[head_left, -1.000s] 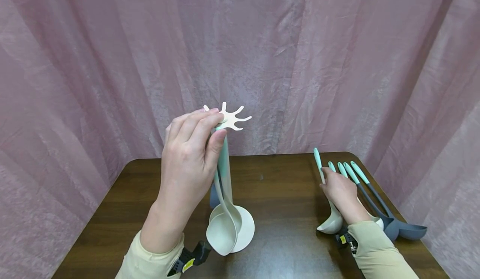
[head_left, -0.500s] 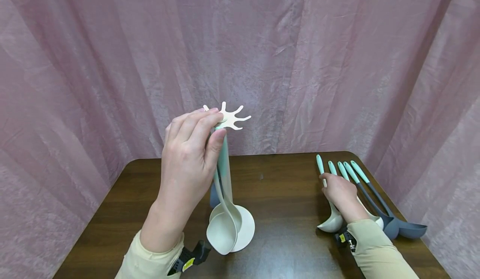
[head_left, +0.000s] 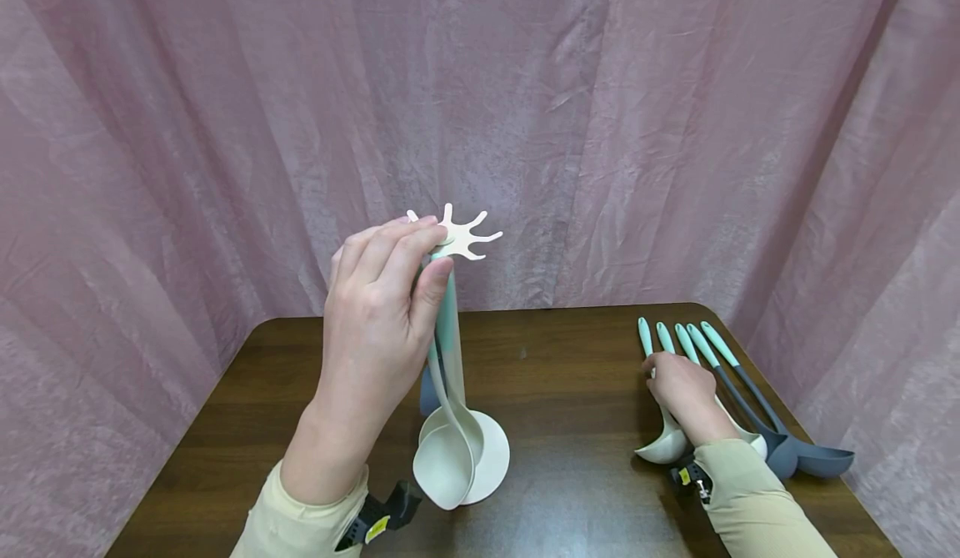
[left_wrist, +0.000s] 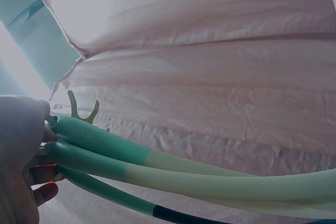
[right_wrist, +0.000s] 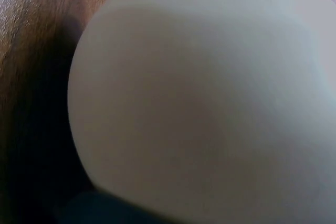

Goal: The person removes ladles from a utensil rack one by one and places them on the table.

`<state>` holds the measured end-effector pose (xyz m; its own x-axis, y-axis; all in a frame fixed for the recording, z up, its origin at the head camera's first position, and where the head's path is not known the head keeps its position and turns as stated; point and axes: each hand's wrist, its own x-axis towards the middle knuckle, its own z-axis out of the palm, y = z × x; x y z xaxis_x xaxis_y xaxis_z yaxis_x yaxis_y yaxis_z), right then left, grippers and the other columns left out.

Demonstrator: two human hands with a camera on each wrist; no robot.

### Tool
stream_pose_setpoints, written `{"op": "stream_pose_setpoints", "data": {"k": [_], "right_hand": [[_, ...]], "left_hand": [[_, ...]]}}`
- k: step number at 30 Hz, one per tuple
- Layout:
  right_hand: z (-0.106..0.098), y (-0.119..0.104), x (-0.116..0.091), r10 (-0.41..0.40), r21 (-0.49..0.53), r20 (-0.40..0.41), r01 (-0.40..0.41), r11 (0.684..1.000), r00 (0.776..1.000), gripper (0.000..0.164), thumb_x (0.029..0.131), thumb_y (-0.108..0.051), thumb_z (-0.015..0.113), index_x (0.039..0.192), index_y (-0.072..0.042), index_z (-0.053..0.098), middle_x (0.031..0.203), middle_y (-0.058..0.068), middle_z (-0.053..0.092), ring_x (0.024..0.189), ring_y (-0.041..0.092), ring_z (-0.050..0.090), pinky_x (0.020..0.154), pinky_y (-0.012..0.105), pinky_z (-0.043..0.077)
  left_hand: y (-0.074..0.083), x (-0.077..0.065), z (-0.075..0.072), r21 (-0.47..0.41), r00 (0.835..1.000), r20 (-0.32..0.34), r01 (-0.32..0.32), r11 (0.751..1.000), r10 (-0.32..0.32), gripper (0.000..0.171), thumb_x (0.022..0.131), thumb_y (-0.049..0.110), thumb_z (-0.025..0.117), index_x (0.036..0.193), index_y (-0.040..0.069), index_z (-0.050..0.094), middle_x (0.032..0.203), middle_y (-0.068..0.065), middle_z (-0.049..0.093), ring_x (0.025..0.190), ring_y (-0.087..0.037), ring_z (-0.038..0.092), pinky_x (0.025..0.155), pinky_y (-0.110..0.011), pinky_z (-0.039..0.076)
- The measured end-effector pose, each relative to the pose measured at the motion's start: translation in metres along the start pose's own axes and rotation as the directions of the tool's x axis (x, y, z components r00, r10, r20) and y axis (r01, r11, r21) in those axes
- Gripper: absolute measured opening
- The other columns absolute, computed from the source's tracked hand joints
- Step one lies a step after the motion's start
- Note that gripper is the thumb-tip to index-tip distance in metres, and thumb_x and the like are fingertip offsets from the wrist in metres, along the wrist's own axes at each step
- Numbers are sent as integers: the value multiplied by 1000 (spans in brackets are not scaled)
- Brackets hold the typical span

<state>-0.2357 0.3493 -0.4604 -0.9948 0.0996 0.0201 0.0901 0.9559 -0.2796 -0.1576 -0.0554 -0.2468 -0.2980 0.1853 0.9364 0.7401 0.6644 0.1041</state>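
Note:
My left hand holds the top of a white utensil stand, its fingers over the pronged hook wheel and its thumb beside it. Below hang several utensils with mint handles, among them a cream ladle in front of the round white base. One hanging utensil has a dark shaft. At the right, my right hand pinches the handle of another cream ladle, which lies low over the table. This ladle's bowl fills most of the right wrist view; the fingertips are partly hidden.
Several more mint-handled utensils lie side by side along the table's right edge, including a dark grey ladle and another dark-headed utensil. Bare brown tabletop separates the stand from this row. A pink curtain hangs behind.
The ladle in my right hand has come down and slightly right, its handle end now level with and beside the row of handles. My left hand has not moved.

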Motion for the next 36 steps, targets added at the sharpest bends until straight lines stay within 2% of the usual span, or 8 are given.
{"op": "stream_pose_setpoints", "data": {"k": [20,26,31,36], "right_hand": [[1,2,0,11,-8,42,-11,1000,999,29,98,-10,78,127,-7,78,120,25,77,102,45,73,73,59,59],[-1,1,-2,19,-9,59,-19,1000,998,32,100,-13,79,131,-6,76,124,24,76,98,42,73,70,56,58],[-10,-4,-8,13,-23,35,-12,1000,999,39,101,-19,79,136,-4,73,129,27,73,99,43,72,70,58,58],[-20,-16,-16,-10,-23,-25,9,1000,1000,41,103,-22,78,139,-4,72,132,27,70,98,42,72,72,60,59]], "left_hand": [[1,1,-1,-13,1000,-7,-2,1000,2,41,117,39,57,126,5,77,133,-12,76,133,-37,63,114,-54,44],[1,1,0,-5,1000,-5,-7,1000,7,46,117,43,53,126,5,78,133,-12,76,131,-36,63,113,-53,44],[0,1,0,1,1000,-4,-10,1000,10,46,117,44,54,125,6,78,133,-12,76,129,-36,63,112,-54,43],[0,2,-1,12,1000,-5,-12,1000,12,46,116,44,55,125,5,78,133,-11,76,127,-36,64,112,-55,43]]}}
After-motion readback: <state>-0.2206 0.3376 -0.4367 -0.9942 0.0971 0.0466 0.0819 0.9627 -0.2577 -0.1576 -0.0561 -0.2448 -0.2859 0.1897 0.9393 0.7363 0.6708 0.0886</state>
